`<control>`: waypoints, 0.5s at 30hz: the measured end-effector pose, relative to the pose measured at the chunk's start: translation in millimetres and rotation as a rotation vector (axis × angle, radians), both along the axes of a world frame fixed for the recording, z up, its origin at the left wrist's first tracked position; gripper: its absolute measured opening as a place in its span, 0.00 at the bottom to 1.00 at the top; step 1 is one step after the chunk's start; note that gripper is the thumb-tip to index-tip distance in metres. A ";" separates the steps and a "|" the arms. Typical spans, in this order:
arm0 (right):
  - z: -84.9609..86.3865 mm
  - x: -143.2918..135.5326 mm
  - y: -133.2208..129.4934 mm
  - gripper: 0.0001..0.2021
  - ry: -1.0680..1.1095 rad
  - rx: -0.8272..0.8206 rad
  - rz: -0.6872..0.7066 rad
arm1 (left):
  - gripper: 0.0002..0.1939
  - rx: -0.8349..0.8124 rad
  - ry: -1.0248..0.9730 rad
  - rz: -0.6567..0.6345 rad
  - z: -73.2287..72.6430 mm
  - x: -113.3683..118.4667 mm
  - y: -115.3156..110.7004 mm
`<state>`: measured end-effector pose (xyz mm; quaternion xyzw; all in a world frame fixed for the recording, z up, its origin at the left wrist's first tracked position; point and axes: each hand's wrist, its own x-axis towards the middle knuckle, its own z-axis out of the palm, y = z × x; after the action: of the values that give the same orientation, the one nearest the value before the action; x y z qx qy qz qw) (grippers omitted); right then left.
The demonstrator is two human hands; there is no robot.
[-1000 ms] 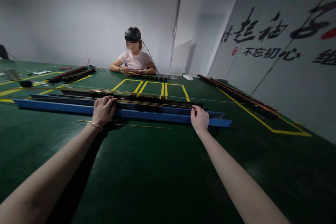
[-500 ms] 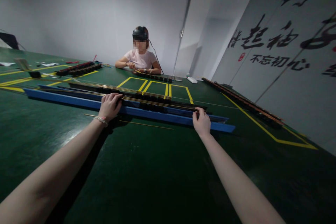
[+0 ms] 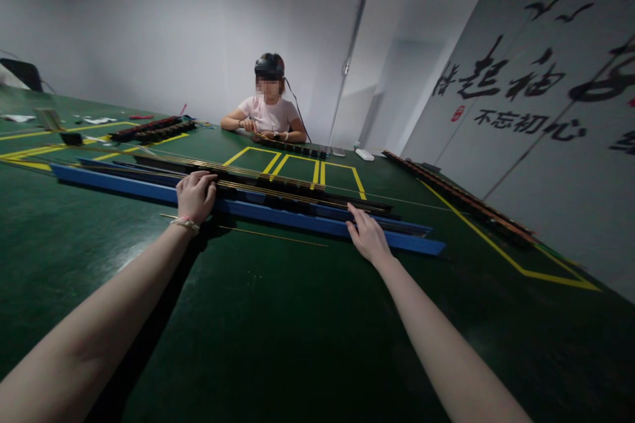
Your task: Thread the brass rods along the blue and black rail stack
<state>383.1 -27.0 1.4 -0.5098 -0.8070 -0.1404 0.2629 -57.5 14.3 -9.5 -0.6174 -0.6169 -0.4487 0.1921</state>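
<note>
A long blue channel-shaped tray (image 3: 119, 190) lies across the green table, with black strips and thin gold-coloured rods (image 3: 297, 199) along it. My left hand (image 3: 195, 197) is on the left half of the tray, fingers bent over the rods beside a black block; its fingertips are partly hidden. Toward the right end, my right hand (image 3: 370, 236) rests over the near blue wall, fingers stretched forward and thumb apart. Its fingertips are at the rods; whether they touch is unclear. One loose gold-coloured rod (image 3: 278, 236) lies on the table in front of the tray.
Across the table (image 3: 297, 330) sits a person (image 3: 268, 109), hands at a dark row of blocks (image 3: 292, 146). More dark rows (image 3: 153, 130) lie at the back left. A long brown-black strip (image 3: 461, 192) runs along the right side. Yellow tape (image 3: 342, 164) marks the tabletop.
My right hand has slid left along the tray, and its fingers have straightened from a closer grip. My left hand has shifted slightly left. The tray has hardly moved.
</note>
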 end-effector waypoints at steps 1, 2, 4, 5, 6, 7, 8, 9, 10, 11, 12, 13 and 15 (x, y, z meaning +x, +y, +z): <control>0.0 -0.4 0.0 0.25 -0.006 0.002 0.001 | 0.18 0.001 -0.028 0.016 -0.8 -2.7 1.2; -0.2 -0.5 0.1 0.25 -0.002 0.005 -0.002 | 0.18 0.000 -0.049 0.027 -1.8 -5.2 2.3; -0.9 0.2 0.6 0.24 0.038 0.015 -0.023 | 0.18 -0.010 -0.068 0.035 -3.9 -9.1 4.5; -1.4 1.2 1.0 0.23 0.076 0.026 -0.047 | 0.19 -0.015 -0.068 0.033 -4.9 -10.4 5.4; -1.9 2.7 1.6 0.22 0.124 0.046 -0.083 | 0.19 -0.016 -0.066 0.030 -5.8 -11.2 6.2; -2.3 4.6 2.2 0.21 0.176 0.073 -0.128 | 0.19 -0.013 -0.063 0.025 -6.5 -11.6 6.8; -2.6 6.7 2.8 0.20 0.227 0.104 -0.179 | 0.19 -0.006 -0.063 0.021 -7.1 -11.7 7.3; -2.7 9.0 3.5 0.19 0.275 0.133 -0.234 | 0.19 0.002 -0.063 0.015 -7.5 -11.6 7.8; -2.6 11.1 4.0 0.18 0.316 0.157 -0.284 | 0.18 0.008 -0.065 0.011 -7.8 -11.3 8.1; -2.4 13.0 4.4 0.17 0.346 0.168 -0.323 | 0.18 0.010 -0.067 0.010 -7.9 -11.0 8.5; -2.2 14.4 4.7 0.17 0.367 0.169 -0.347 | 0.18 0.009 -0.070 0.010 -7.9 -10.6 8.7; -2.0 15.5 5.0 0.17 0.377 0.163 -0.354 | 0.18 0.005 -0.072 0.012 -7.8 -10.3 8.9; -2.3 16.3 5.4 0.16 0.377 0.145 -0.331 | 0.19 -0.004 -0.076 0.014 -7.6 -9.9 9.0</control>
<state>399.4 -21.6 -0.9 -0.6319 -0.6372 -0.1414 0.4179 -67.3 23.3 -17.1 -0.5960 -0.6288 -0.4694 0.1705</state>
